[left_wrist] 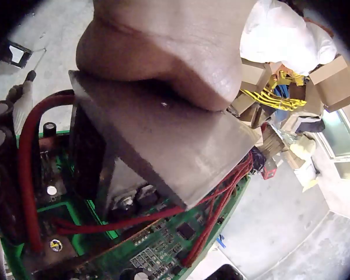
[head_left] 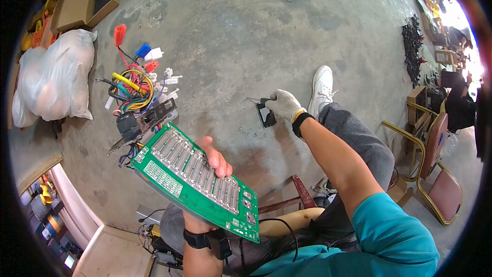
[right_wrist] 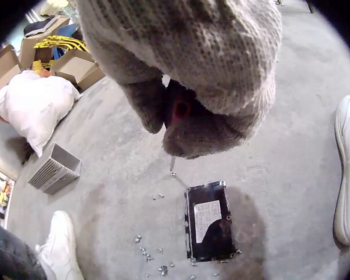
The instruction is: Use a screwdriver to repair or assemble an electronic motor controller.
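Observation:
My bare left hand [head_left: 218,161] grips a large green circuit board [head_left: 207,187], its fingertips over one long edge. Rows of solder joints face up in the head view. On the other side, the palm lies against a metal heat sink [left_wrist: 169,134], near black capacitors and red wires [left_wrist: 221,204]. My right hand [right_wrist: 192,70], in a knitted glove, holds a screwdriver [head_left: 264,100]. Its thin shaft points down in the right wrist view, with a small screw [right_wrist: 174,174] at the tip. Beneath lies a black rectangular cover [right_wrist: 212,224] with a white label.
Loose screws [right_wrist: 144,253] lie scattered beside the cover. A bundle of coloured wires and connectors [head_left: 138,90] hangs off the board's far end. A finned metal housing [right_wrist: 55,169], a white sack [head_left: 56,79] and cartons stand left; chairs [head_left: 443,190] stand right.

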The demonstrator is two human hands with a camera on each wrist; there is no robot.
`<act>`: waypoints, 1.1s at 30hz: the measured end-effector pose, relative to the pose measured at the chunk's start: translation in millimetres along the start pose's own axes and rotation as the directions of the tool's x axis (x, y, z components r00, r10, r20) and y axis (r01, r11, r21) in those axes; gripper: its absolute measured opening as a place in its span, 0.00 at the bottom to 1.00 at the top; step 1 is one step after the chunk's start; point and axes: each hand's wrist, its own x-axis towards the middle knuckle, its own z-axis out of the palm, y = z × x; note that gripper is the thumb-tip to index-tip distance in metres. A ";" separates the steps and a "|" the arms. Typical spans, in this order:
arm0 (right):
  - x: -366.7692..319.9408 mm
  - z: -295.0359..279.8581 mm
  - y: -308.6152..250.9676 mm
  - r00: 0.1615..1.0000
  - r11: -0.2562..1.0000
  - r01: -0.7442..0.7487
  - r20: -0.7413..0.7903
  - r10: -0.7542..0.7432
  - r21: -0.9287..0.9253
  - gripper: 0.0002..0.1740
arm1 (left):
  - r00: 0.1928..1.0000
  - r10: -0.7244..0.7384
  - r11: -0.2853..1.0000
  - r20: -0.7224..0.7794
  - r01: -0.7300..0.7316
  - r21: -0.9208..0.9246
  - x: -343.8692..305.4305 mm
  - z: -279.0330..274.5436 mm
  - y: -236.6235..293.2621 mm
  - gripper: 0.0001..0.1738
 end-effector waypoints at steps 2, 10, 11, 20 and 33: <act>1.8 0.0 1.2 1.000 1.000 0.001 -0.002 -0.001 -0.005 0.29 | 1.000 0.018 0.999 -0.003 -0.018 0.036 -0.8 -0.2 -1.2 0.31; -11.3 -15.7 -1.0 0.999 0.988 -0.042 0.007 0.042 0.148 0.30 | 0.998 0.044 0.999 0.050 -0.045 0.025 1.2 -6.8 -6.1 0.35; -17.4 -24.5 -3.3 0.999 0.989 -0.037 -0.004 0.038 0.142 0.30 | 0.998 0.031 0.999 0.053 -0.030 -0.014 1.4 -6.2 -6.9 0.36; -184.0 -154.5 -75.5 0.998 0.908 0.053 0.013 -0.064 0.416 0.24 | 0.938 -0.078 0.992 0.337 0.106 -0.064 25.6 -37.6 -15.6 0.51; -358.8 -159.8 -103.1 0.968 0.843 0.244 -0.173 -0.181 0.480 0.20 | 0.893 -0.246 0.960 0.376 0.278 -0.032 24.5 -17.2 -28.5 0.60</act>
